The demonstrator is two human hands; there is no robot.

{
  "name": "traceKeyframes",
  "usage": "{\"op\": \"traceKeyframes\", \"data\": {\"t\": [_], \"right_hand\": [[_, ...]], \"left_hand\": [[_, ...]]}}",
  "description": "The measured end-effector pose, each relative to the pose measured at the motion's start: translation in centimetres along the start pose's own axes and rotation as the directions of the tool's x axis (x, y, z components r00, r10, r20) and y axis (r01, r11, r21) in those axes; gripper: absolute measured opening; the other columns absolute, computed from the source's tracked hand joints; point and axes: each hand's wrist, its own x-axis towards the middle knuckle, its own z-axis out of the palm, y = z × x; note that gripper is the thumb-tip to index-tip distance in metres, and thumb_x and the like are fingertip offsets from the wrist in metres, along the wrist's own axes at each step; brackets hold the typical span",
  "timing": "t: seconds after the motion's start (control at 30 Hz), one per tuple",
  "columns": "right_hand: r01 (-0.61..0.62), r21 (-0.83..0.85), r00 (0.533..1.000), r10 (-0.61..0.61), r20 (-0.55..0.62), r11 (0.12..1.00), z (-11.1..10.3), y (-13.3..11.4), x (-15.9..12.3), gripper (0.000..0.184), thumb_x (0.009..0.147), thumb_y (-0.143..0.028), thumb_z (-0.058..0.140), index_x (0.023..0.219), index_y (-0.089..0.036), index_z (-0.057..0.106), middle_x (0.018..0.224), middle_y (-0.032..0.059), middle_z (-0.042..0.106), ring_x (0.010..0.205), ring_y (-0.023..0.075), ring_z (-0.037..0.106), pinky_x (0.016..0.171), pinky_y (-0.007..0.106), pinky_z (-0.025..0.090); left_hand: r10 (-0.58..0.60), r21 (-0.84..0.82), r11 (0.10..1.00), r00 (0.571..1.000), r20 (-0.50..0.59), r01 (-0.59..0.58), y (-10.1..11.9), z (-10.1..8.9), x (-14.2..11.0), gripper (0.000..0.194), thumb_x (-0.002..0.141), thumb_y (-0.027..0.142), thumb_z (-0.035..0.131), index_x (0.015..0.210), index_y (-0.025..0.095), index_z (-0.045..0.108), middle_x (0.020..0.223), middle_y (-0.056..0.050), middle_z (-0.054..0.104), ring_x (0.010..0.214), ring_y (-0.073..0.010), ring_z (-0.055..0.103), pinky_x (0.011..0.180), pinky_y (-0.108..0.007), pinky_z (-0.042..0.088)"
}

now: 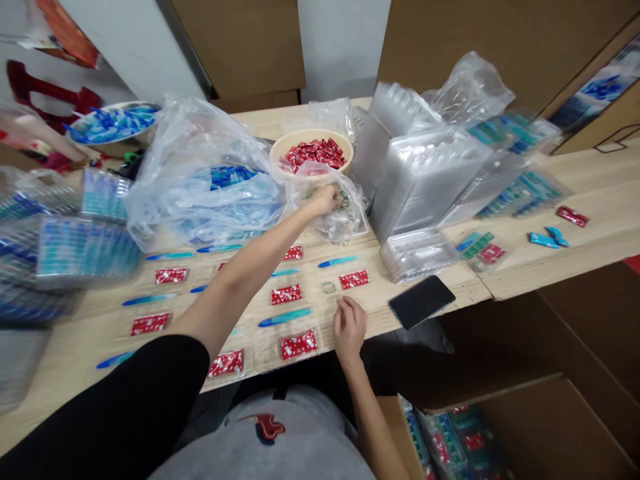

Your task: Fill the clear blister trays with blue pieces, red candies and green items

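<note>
Left hand [324,199] stretched far across the wooden table [590,253], black sleeve [100,407] along the forearm, fingers curled and pressed into a clear plastic bag [345,223] among small greenish packets [341,199]; firm grip or mere touch impossible to tell through the film. Right hand [350,328] low at the table's near edge, fingers loosely curved and resting on the wood, nothing visibly held, just beside a small green-and-tan packet [329,287]. Directly behind the bag, a tan bowl [280,152] heaped with red packets [315,155]. In front of both hands, rows of open clear plastic trays [295,333], each with a red packet [299,344] and a slim blue item [285,317], too small to name exactly. Left of the bowl, a large clear bag of blue items [205,190]. To the right, tall stacks of empty clear trays [425,173], and near the right hand a black smartphone [421,301] lying flat on the table. Below the table edge, an open cardboard box [450,433] of packed trays at lower right.
</note>
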Motion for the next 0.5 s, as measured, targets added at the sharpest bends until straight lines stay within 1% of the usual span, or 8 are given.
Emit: {"op": "traceKeyframes", "data": {"t": [0.07, 0.13, 0.2, 0.27, 0.33, 0.4, 0.5], "right_hand": [[-0.055, 0.074, 0.998, 0.056, -0.009, 0.996, -0.5, -0.4, 0.6, 0.021, 0.093, -0.019, 0.046, 0.101, -0.017, 0.066, 0.097, 0.0112, 0.067, 0.095, 0.0212, 0.063, 0.084, 0.04, 0.053], [-0.114, 0.171, 0.993, 0.117, -0.005, 0.979, -1.1, -1.1, 2.1, 0.022, 0.094, -0.021, 0.046, 0.103, -0.017, 0.065, 0.096, 0.0103, 0.067, 0.091, 0.0197, 0.065, 0.08, 0.037, 0.055], [-0.186, 0.32, 0.982, 0.189, 0.022, 0.929, -1.7, -2.2, 4.8, 0.022, 0.094, -0.026, 0.048, 0.104, -0.018, 0.066, 0.095, 0.0084, 0.068, 0.084, 0.018, 0.067, 0.077, 0.034, 0.056], [-0.244, 0.465, 0.967, 0.248, 0.054, 0.851, -1.7, -3.3, 8.4, 0.023, 0.093, -0.033, 0.052, 0.103, -0.02, 0.067, 0.095, 0.0068, 0.07, 0.078, 0.0167, 0.068, 0.077, 0.033, 0.057], [-0.278, 0.566, 0.956, 0.28, 0.087, 0.776, -0.8, -4.2, 12.3, 0.028, 0.09, -0.039, 0.056, 0.107, -0.02, 0.067, 0.096, 0.0061, 0.071, 0.077, 0.0166, 0.069, 0.077, 0.034, 0.058], [-0.289, 0.672, 0.953, 0.273, 0.134, 0.681, 0.7, -4.7, 15.7, 0.037, 0.084, -0.044, 0.062, 0.109, -0.018, 0.067, 0.094, 0.0058, 0.071, 0.076, 0.0173, 0.069, 0.075, 0.035, 0.059], [-0.326, 0.742, 0.944, 0.248, 0.219, 0.585, 2.9, -4.6, 19.1, 0.044, 0.074, -0.049, 0.07, 0.104, -0.017, 0.069, 0.084, 0.0037, 0.071, 0.071, 0.017, 0.068, 0.074, 0.037, 0.06]], "left_hand": [[0.021, -0.021, 1.0, 0.997, -0.079, -0.023, 0.9, -0.9, -2.2, 0.007, 0.068, 0.012, 0.066, 0.07, 0.017, 0.061, 0.058, 0.003, 0.053, 0.063, -0.0135, 0.053, 0.066, -0.024, 0.043], [0.037, -0.133, 0.99, 0.989, -0.141, -0.056, 1.9, -1.8, -4.9, 0.015, 0.073, 0.015, 0.066, 0.086, 0.017, 0.061, 0.062, 0.004, 0.055, 0.061, -0.0114, 0.054, 0.065, -0.023, 0.044], [0.032, -0.288, 0.955, 0.992, -0.126, -0.067, 2.8, -2.6, -7.5, 0.019, 0.077, 0.021, 0.067, 0.095, 0.017, 0.061, 0.066, 0.004, 0.059, 0.061, -0.0099, 0.056, 0.065, -0.023, 0.047], [0.032, -0.402, 0.914, 0.997, -0.07, -0.058, 3.7, -3.0, -9.4, 0.019, 0.08, 0.026, 0.067, 0.096, 0.017, 0.063, 0.072, 0.002, 0.063, 0.062, -0.0092, 0.059, 0.066, -0.023, 0.049], [0.045, -0.457, 0.887, 0.997, -0.06, -0.068, 4.4, -3.0, -10.5, 0.02, 0.08, 0.028, 0.067, 0.096, 0.017, 0.065, 0.077, 0.001, 0.065, 0.066, -0.009, 0.06, 0.067, -0.023, 0.05], [0.053, -0.468, 0.879, 0.995, -0.089, -0.088, 4.9, -2.7, -10.8, 0.019, 0.079, 0.026, 0.068, 0.096, 0.017, 0.066, 0.081, 0.0, 0.067, 0.069, -0.0091, 0.06, 0.07, -0.023, 0.051], [0.047, -0.443, 0.89, 0.989, -0.142, -0.106, 5.3, -2.3, -10.8, 0.016, 0.079, 0.023, 0.068, 0.093, 0.016, 0.067, 0.088, -0.002, 0.069, 0.077, -0.0105, 0.063, 0.077, -0.025, 0.052]]}}
